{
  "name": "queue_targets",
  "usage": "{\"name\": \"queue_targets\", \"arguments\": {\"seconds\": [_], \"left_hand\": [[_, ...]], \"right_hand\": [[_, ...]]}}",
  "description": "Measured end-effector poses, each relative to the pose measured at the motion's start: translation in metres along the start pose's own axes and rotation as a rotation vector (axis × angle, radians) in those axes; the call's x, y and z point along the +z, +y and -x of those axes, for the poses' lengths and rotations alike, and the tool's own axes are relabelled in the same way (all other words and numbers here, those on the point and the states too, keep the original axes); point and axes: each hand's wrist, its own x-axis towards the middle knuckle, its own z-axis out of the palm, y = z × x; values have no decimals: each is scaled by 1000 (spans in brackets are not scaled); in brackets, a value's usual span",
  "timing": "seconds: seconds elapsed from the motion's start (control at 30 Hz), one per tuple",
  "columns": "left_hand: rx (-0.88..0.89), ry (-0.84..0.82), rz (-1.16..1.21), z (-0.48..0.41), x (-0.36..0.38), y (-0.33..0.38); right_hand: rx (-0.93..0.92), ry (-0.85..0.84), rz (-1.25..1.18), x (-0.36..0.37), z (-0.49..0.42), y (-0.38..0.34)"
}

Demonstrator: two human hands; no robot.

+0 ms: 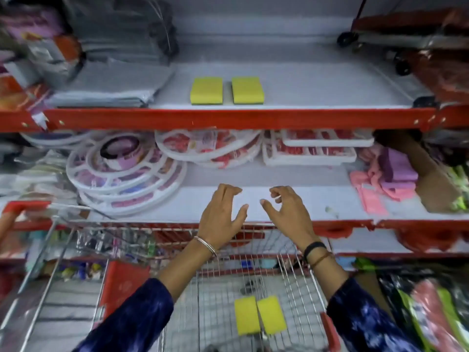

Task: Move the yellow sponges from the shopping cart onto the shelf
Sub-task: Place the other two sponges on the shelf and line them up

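I am looking down at my two bare hands in front of store shelving with red edges. My left hand [221, 216] and right hand [288, 214] hover side by side, both empty, fingers spread and loosely curled, holding nothing. They hang in front of the lower shelf [291, 201], above the far end of the shopping cart [253, 265].

Two yellow sponges [227, 90] lie flat on the upper shelf [304, 80], just beside each other with a narrow gap, near its front edge. Two more yellow sponges in the cart [259, 315] lie touching, side by side on the wire floor, between my dark blue sleeves [132, 318] (these two are what is left, by my judgement).

The step now is reaching down for that pair. To do it well, I would lower both hands straight into the cart, take one sponge in each hand by its long sides, squeeze lightly so the foam does not buckle, and lift clear of the wire rim before raising them toward the bare stretch of upper shelf beside the first pair.
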Motion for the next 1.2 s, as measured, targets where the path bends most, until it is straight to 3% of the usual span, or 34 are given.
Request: {"name": "queue_targets", "arguments": {"seconds": [0.17, 0.33, 0.47, 0.63, 0.8, 1.2], "left_hand": [[-164, -228, 4, 63, 56, -21], [-472, -479, 22, 125, 112, -43], [-627, -608, 67, 170, 153, -61], [-782, -772, 79, 207, 198, -74], [-867, -862, -12, 229, 236, -75], [-970, -786, -44, 230, 280, -79]], "right_hand": [[143, -194, 108, 48, 38, 57], [273, -472, 266, 107, 69, 113], [412, -696, 387, 143, 92, 147], [550, -855, 464, 178, 115, 181], [609, -862, 501, 209, 135, 209], [631, -697, 451, 235, 132, 237]]}}
